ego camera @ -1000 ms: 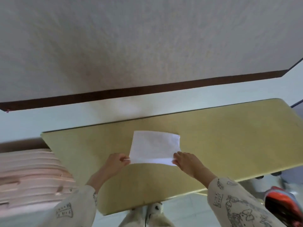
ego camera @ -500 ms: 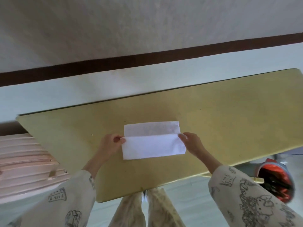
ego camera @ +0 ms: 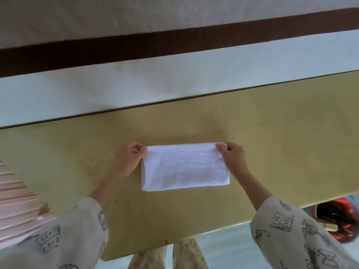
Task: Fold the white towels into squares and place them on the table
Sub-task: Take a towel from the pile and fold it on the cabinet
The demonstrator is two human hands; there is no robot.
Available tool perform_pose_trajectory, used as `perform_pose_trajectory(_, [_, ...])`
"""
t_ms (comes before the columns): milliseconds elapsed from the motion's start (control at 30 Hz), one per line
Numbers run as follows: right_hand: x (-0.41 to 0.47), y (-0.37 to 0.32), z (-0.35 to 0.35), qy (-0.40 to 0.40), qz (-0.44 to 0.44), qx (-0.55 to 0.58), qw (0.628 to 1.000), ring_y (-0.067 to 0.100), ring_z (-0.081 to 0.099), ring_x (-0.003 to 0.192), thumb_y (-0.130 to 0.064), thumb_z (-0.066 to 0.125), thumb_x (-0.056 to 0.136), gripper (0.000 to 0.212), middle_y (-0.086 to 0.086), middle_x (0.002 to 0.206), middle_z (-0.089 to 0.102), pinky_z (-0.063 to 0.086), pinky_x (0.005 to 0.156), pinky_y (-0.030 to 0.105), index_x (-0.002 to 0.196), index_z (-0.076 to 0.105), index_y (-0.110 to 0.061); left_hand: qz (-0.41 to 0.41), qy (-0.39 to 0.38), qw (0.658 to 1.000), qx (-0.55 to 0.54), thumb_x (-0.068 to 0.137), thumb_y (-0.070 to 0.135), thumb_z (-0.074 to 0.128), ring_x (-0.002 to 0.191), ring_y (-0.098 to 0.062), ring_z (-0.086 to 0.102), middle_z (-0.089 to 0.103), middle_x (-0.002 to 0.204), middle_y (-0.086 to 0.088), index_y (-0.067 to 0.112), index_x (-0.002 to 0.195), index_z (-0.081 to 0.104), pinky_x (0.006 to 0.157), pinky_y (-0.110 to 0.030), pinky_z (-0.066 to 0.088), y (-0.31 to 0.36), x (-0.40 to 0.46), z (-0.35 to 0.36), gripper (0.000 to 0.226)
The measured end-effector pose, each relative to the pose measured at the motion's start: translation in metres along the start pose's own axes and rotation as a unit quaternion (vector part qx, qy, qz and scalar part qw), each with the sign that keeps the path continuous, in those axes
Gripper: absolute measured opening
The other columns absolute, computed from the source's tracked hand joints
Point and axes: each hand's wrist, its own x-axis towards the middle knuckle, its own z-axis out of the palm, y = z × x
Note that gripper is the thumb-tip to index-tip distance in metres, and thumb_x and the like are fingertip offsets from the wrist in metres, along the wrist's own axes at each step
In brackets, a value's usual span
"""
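White towel (ego camera: 184, 166) on table (ego camera: 281, 152), far corners pinched by both hands

Yellow-green table top (ego camera: 272, 144) seen from above, pale floor (ego camera: 136, 88) shown beyond its far edge, dark brown skirting band (ego camera: 155, 45) set below a textured off-white wall (ego camera: 136, 14), pink slatted furniture (ego camera: 17, 202) glimpsed at left, red and black object (ego camera: 342, 216) at right.

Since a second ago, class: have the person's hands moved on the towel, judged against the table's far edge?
Yes. Both the left hand and right hand carried the towel edge toward the table's far edge.
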Motion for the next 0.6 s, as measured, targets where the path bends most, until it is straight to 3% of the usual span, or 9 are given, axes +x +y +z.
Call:
perform_pose_trajectory(133, [0.0034,0.0045,0.0016,0.003,-0.007,-0.013,1.0,0.013,0.032,0.054,-0.02,0.058,0.087,0.028,-0.002,0.056,0.037,0.025,0.049,0.025,0.064,0.048,-0.007,0.017,0.006,1.0,0.017,0.088,0.016,0.058,0.069,-0.002,0.052,0.059,0.075,0.01,0.016,0.084,0.062,0.059,-0.014,0.034,-0.0049,0.0023,0.0023,0.005])
perform_pose_trajectory(233, [0.0045,0.0055,0.0029,0.01,-0.012,-0.019,1.0,0.012,0.03,0.053,-0.02,0.058,0.087,0.033,-0.001,0.056,0.036,0.025,0.049,0.025,0.06,0.041,-0.011,0.032,0.01,0.999,0.042,0.087,0.016,0.06,0.068,-0.004,0.053,0.058,0.073,0.012,0.015,0.083,0.063,0.059,-0.014,0.037,-0.008,0.0029,0.0026,0.005])
perform_pose_trajectory(400, [0.0057,0.0066,0.0061,0.016,-0.019,-0.032,0.999,0.013,0.032,0.052,-0.02,0.059,0.087,0.036,-0.002,0.056,0.037,0.027,0.049,0.026,0.059,0.037,-0.015,0.008,0.009,1.0,0.023,0.084,0.015,0.064,0.074,-0.019,0.058,0.059,0.073,0.005,0.014,0.082,0.063,0.078,-0.037,0.051,-0.0082,0.0054,0.0017,0.002])
perform_pose_trajectory(600, [0.0067,0.0046,0.0077,0.024,-0.02,-0.044,0.999,0.014,0.034,0.055,-0.022,0.059,0.088,0.025,-0.001,0.06,0.04,0.029,0.049,0.026,0.071,0.045,-0.008,-0.012,0.016,1.0,0.002,0.085,0.017,0.064,0.079,-0.023,0.061,0.061,0.076,0.002,0.011,0.087,0.063,0.08,-0.041,0.052,-0.0062,0.0048,0.0004,0.006])
